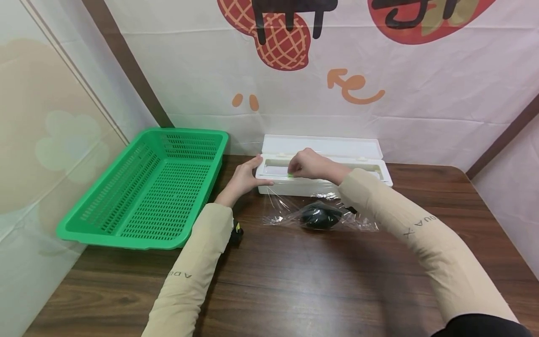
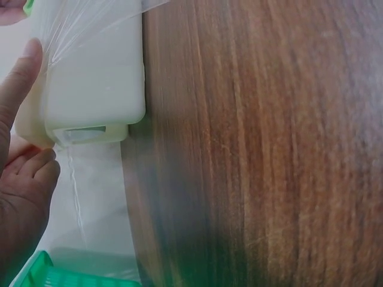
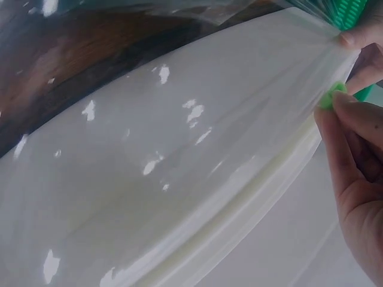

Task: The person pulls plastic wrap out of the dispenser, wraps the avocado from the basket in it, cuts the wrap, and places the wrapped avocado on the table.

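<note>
A long white cling film dispenser stands with its lid raised at the back. My left hand grips its left end, thumb along the front edge and fingers behind. Between thumb and forefinger, my right hand pinches a small green slider at the dispenser's top edge, left of the middle. Clear cling film runs from that edge down the front onto the table. Under or within the film lies a dark, glossy, rounded thing; its kind I cannot tell.
To the left stands a green plastic basket with slotted walls. The brown wooden table reaches a printed cloth wall at the back. A small black device shows beside the left sleeve.
</note>
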A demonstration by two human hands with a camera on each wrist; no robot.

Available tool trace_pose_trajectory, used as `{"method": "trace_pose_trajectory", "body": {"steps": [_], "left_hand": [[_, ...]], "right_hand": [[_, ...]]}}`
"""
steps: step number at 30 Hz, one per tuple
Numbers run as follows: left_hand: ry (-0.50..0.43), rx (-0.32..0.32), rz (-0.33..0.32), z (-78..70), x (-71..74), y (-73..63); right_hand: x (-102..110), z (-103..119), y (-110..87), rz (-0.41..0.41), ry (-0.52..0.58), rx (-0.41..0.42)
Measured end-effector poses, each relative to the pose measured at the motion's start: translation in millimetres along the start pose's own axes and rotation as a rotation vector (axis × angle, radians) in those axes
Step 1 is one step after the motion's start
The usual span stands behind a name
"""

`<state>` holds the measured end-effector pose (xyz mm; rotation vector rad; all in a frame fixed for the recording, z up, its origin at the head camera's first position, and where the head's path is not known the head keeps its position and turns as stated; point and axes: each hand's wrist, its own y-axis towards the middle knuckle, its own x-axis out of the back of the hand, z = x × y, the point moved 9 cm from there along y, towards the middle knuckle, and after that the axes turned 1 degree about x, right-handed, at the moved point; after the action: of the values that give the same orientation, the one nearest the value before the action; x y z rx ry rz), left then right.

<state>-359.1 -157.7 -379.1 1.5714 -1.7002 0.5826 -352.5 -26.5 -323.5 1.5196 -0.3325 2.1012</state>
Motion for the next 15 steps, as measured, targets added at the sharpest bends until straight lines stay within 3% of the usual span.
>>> {"method": "trace_pose_trajectory", "body": {"steps": [15], "left_hand": [[-0.021,-0.008,-0.006,0.6,-2.7,1.3]], "right_hand": [[4.0,-2.9,-10.5,0.003,0.01,-0.003]]}}
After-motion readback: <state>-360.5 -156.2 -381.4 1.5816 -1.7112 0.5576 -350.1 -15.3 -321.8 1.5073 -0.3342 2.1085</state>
